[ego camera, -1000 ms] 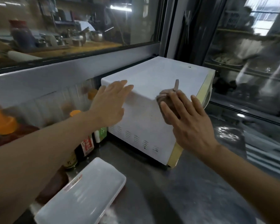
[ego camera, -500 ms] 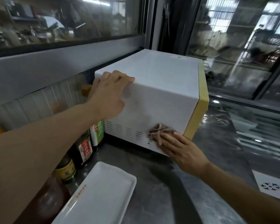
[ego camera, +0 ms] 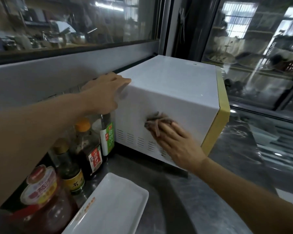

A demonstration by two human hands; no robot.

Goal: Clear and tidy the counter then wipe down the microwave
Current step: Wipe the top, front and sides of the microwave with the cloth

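While four sauce bottles (ego camera: 91, 146) and one red-lidded jar (ego camera: 41, 191) stood in a row below the left hand (ego camera: 103, 95), a single smooth white rectangular tray (ego camera: 112, 205) lay beside them on the mottled steel counter (ego camera: 227, 166). That hand lay flat, fingers together, on the boxy white microwave (ego camera: 172, 92), at its top rear corner. Right of it, the right hand (ego camera: 178, 144) pressed one crumpled brown cloth (ego camera: 156, 122) under straight fingers against the glossy vented side panel.
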